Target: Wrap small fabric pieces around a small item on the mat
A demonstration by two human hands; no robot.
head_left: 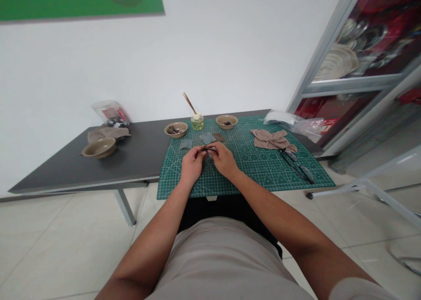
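My left hand (192,164) and my right hand (223,159) meet above a green cutting mat (259,173). Their fingertips pinch a small dark slender object (209,149), partly hidden by my fingers. Just beyond my hands lie two grey-blue square pads (208,137) (186,143) and a small brown square (217,137). A tan bowl of dark pieces (176,129) stands at the far left of the mat, and another bowl (226,121) stands at its far edge. To the right lie a crumpled beige cloth (270,139) and a pair of dark-framed glasses (296,165).
A reed diffuser bottle (197,122) stands at the table's back edge. On the grey table's left are a bowl (98,147), a beige cloth (108,133) and a plastic bag (112,113). Another plastic bag (289,123) lies far right, near a glass cabinet (345,63).
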